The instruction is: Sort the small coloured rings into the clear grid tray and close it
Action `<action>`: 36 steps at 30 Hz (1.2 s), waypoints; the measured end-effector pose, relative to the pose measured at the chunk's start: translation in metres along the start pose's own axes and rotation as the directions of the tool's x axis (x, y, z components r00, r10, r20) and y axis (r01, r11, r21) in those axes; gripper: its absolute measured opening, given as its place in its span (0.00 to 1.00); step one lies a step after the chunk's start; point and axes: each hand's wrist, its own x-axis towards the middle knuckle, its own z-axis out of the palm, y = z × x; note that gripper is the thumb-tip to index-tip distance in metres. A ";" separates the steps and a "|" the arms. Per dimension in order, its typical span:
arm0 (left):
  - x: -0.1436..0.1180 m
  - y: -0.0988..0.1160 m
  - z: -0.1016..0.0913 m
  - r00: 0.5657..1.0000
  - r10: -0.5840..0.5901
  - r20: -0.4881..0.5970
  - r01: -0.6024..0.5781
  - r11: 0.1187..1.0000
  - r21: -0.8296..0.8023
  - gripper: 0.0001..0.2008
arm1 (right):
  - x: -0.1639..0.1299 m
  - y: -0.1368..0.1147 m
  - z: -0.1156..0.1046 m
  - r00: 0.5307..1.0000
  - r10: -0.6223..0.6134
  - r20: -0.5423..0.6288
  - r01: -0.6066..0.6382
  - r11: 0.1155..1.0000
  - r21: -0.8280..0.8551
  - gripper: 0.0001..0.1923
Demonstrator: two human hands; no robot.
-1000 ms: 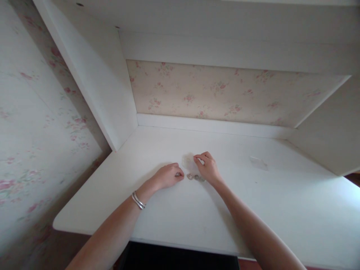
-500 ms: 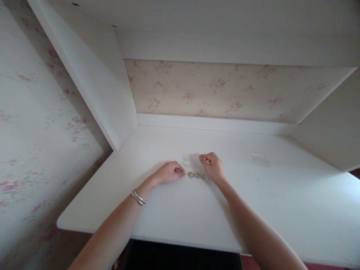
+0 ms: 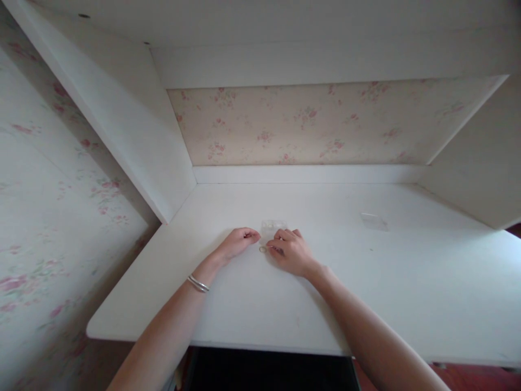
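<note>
My left hand (image 3: 240, 242) rests on the white desk with its thumb and fingertips pinched together. Those fingertips are at the left edge of a small clear plastic case or pouch (image 3: 274, 224); whether they hold anything is too small to see. Just below them lies a small pale ring (image 3: 262, 249). My right hand (image 3: 292, 253) is curled over the desk, its thumb and index finger close together beside the ring. What it pinches, if anything, is hidden, and it covers the spot right of the ring and part of the clear plastic.
A second clear plastic piece (image 3: 374, 221) lies on the desk (image 3: 244, 309) at the right. Side panels (image 3: 122, 108) and an overhead shelf (image 3: 305, 49) enclose the desk. A dark opening (image 3: 272, 372) is below the front edge.
My right hand has moved left and down, over where several small ring-like items lay in a row. My left hand has shifted slightly up, and one ring shows below its fingertips.
</note>
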 end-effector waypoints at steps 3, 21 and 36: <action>-0.001 0.004 0.001 1.000 0.008 -0.022 -0.008 1.000 -0.026 0.17 | 0.000 -0.007 0.000 0.997 -0.054 0.052 0.056 0.997 -0.044 0.09; 0.066 0.016 0.024 0.937 0.320 -0.143 -0.196 0.817 0.542 0.11 | 0.006 -0.006 0.007 0.995 -0.057 0.083 0.065 0.993 -0.098 0.10; 0.034 -0.003 0.022 0.946 0.305 -0.108 -0.182 0.777 0.602 0.24 | 0.007 0.020 0.007 0.977 0.164 -0.137 -0.142 0.977 0.162 0.10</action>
